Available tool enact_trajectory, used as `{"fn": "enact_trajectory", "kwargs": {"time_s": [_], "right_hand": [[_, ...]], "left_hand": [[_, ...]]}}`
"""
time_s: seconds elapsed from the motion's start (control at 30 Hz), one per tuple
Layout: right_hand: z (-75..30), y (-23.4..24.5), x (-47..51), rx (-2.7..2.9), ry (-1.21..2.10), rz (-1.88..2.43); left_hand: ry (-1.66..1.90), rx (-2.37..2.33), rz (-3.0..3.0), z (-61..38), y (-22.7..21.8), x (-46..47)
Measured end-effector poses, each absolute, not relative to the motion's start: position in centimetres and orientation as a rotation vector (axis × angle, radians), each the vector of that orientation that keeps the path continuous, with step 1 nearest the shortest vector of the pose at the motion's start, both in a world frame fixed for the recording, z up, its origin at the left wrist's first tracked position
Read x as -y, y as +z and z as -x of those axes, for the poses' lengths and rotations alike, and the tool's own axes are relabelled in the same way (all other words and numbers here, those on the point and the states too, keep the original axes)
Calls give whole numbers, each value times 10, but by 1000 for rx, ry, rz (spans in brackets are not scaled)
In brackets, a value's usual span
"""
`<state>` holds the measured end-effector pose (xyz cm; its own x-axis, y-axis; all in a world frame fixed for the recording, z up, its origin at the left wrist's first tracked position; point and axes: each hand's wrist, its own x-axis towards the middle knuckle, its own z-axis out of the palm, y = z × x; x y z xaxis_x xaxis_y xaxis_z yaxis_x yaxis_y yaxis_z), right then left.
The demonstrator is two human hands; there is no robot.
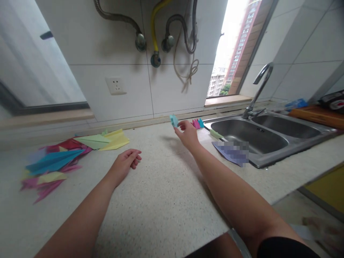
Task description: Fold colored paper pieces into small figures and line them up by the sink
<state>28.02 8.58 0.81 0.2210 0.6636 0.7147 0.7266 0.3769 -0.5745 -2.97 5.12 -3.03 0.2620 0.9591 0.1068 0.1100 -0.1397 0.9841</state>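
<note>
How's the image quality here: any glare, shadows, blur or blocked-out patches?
Head view: glare whitens part of the right-hand window; head view: the right hand and forearm cast a soft shadow on the counter; head view: the folded papers at far left look smeared; head view: a pixelated patch covers part of the purple paper by the sink.

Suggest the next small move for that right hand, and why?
I'd probably lower the pale blue folded paper onto the counter, beside the small pink and blue papers. The right hand pinches it, apparently just above the surface, and those similar little pieces sit close by near the sink.
</note>
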Motion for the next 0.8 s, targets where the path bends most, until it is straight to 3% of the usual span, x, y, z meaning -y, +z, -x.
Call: {"fn": "enact_trajectory", "kwargs": {"time_s": [0.3, 0.57, 0.8], "right_hand": [[-374, -1, -144, 1195, -92, 1840], [-384, -40, -156, 1250, -104, 1955], [-388, -46, -168, 1305, -123, 2010]], "left_hand": [[949, -1047, -1540, 35, -31, -54], [921, -1082, -1536, 37, -32, -57], [897, -1116, -1516, 38, -35, -59]]}}
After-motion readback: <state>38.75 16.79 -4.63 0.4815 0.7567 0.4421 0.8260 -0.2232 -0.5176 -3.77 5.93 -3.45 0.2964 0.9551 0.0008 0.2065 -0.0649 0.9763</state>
